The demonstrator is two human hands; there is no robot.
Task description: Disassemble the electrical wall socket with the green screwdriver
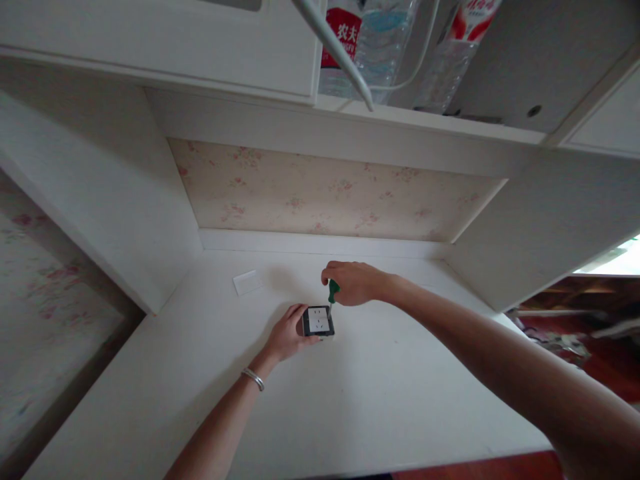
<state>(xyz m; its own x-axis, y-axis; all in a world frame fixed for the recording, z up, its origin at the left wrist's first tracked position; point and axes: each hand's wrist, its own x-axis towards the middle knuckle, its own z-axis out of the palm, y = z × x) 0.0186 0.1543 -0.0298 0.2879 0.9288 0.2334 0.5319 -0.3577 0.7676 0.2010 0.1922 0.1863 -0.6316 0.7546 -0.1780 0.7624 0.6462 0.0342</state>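
Note:
A square wall socket (319, 321) with a white face and dark frame lies on the white desktop (380, 393). My left hand (289, 334) grips its left side, fingers curled round the edge; a metal bracelet is on that wrist. My right hand (353, 282) is closed round a green-handled screwdriver (333, 293), held upright with its tip down at the socket's right edge.
A small white rectangular plate (247, 282) lies flat on the desktop to the back left. Floral wallpaper (320, 193) backs the alcove, white side panels close it in. Water bottles (380, 47) stand on the shelf overhead. A grey rod (333, 50) hangs near the top.

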